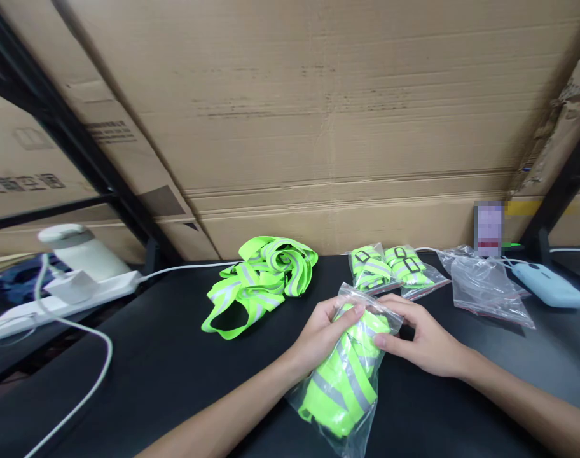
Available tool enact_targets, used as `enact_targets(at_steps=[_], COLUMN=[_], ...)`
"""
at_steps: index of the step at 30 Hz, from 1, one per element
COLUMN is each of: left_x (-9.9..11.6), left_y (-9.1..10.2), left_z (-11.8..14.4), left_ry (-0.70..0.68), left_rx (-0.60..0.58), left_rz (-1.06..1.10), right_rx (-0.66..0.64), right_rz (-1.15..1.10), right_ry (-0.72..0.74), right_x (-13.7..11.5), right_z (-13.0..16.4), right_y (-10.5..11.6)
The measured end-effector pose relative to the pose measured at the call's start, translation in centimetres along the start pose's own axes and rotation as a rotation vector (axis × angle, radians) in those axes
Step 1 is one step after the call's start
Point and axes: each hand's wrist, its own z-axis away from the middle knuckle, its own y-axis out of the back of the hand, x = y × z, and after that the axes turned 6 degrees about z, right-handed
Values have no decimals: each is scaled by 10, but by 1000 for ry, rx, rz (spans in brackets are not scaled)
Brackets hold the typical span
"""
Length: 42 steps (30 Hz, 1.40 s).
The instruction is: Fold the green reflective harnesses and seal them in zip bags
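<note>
Nearest the camera, a clear plastic bag [340, 388] stuffed with a folded neon vest lies on the black bench [151, 362]. The left hand [325, 334] and right hand [426, 340] both pinch its open top edge, seemingly at the seal. It looks light, soft and slippery, best gripped by the rim. Beyond lie a loose heap of vests [259, 277], two packed bags [390, 267] and empty bags [485, 283], then a power strip [56, 299], before cardboard boxes [318, 127]
</note>
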Motion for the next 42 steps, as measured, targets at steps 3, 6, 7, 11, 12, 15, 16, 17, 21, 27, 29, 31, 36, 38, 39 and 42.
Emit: enact_targets(at_steps=[3, 6, 7, 11, 12, 15, 16, 17, 21, 27, 29, 31, 36, 38, 39, 42], left_x=[0, 1, 2, 3, 3, 4, 4, 4, 2, -1, -1, -2, -5, -6, -7, -8], left_y=[0, -2, -2, -4, -4, -3, -3, -3, -4, -5, -4, -2, 2, 3, 3, 5], left_z=[0, 1, 2, 3, 3, 3, 3, 2, 3, 2, 1, 1, 0, -1, -1, -3], left_ry=[20, 38, 41, 53, 54, 38, 28, 21, 25, 58, 69, 93, 107, 112, 119, 121], left_rx=[6, 13, 15, 33, 43, 78, 86, 88, 51, 62, 73, 86, 125, 140, 146, 151], left_rz=[10, 46, 60, 113, 125, 148, 151, 151, 143, 116, 117, 140, 231, 254, 257, 214], right_rx=[-13, -9, -6, 22, 32, 56, 57, 53, 9, -64, -38, 28, 173, 179, 176, 179], right_rz=[-7, 1, 6, -2, -14, -51, -59, -65, -66, -76, -44, -29, -124, -189, -211, -195], right_ry=[-39, -54, -54, -71, -78, -89, -93, -98, -97, -56, -49, -81, -173, -185, -186, -184], right_x=[1, 1, 1, 1, 1, 1, 2, 2, 2, 0, -1, 0, 10, 16, 18, 20], right_z=[1, 1, 1, 2, 3, 3, 3, 3, 0, -2, -2, -1, -1, -1, -1, -1], right_y=[-1, -2, -2, -3, -3, -3, -3, -3, -1, 2, 2, 2, 3, 4, 4, 4])
